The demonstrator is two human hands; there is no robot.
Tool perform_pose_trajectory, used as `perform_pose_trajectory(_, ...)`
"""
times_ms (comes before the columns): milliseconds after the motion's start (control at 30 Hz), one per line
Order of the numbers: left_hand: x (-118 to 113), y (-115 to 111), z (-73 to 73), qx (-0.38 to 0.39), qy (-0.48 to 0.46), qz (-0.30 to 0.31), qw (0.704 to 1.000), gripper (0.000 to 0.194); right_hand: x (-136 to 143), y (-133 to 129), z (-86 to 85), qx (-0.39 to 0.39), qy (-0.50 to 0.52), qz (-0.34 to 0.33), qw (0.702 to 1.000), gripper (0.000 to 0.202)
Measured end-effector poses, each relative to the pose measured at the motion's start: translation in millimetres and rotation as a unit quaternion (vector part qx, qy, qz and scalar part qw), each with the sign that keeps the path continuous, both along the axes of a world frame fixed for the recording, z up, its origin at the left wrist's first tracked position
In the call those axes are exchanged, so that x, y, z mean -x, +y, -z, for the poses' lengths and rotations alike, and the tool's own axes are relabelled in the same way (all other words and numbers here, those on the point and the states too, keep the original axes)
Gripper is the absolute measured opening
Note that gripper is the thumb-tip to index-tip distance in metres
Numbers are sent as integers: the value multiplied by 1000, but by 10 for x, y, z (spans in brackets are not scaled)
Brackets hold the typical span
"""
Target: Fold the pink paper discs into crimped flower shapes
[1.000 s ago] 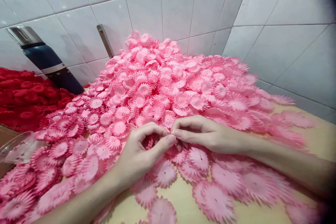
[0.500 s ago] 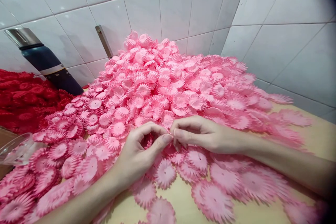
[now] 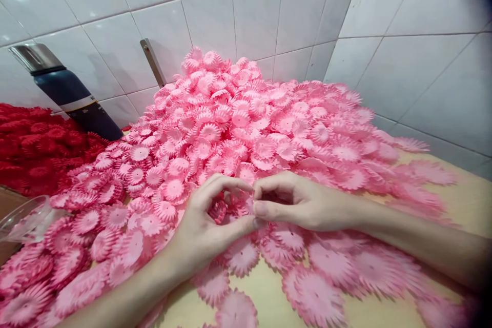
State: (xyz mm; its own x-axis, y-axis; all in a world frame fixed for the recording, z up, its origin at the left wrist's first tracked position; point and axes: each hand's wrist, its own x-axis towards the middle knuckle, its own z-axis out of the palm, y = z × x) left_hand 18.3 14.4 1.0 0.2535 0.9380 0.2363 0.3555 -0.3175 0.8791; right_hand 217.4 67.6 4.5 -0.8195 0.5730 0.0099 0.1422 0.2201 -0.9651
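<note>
A large heap of pink scalloped discs (image 3: 238, 118) rises in front of the tiled wall. My left hand (image 3: 211, 215) is curled at the heap's near edge, thumb and index finger apart, with pink material showing between them; its other fingers are mostly hidden. Its thumb tip reaches under my right hand (image 3: 295, 200), whose thumb and fingers are pinched around a small pink piece, partly hidden by the fingertips. Both hands meet at their fingertips above the loose discs. More flat pink discs (image 3: 317, 292) lie on the pale yellow table (image 3: 265, 287) nearer me.
A dark blue bottle (image 3: 79, 92) with a steel cap stands tilted in view at the left, beside a red heap (image 3: 34, 148). A clear plastic container (image 3: 25, 220) sits at the left edge. A metal strip (image 3: 152, 63) leans at the wall.
My left thumb and index finger have spread wider apart, the thumb sliding right and down under my right thumb. My right hand has shifted slightly down and right.
</note>
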Motion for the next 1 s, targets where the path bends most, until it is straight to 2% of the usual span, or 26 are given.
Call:
perform_pose_trajectory(133,3,-9,-20,-23,18,-27,999,37,14,10,-20,10,-11,18,1000,29)
perform_pose_trajectory(200,0,-10,-35,-19,1,-46,999,28,9,25,-27,13,-12,28,999,28)
perform_pose_trajectory(300,-9,-8,-47,23,-36,-42,998,14,-1,43,-17,7,-14,40,999,25)
perform_pose_trajectory(467,-20,-8,-27,22,-50,-41,998,10,15,32,9,23,28,26,999,19)
perform_pose_trajectory(600,-17,-16,-7,15,-48,-47,998,9,32,13,11,13,31,50,998,18)
perform_pose_trajectory(733,-16,-31,-11,7,-66,-40,997,14,33,6,26,27,34,35,998,21)
perform_pose_trajectory(867,-5,-29,-12,-2,-43,-25,999,26,41,-1,40,24,13,66,997,25)
perform_pose_trajectory(1000,-9,-10,-3,1,-59,-59,996,25,24,41,51,29,30,46,998,18)
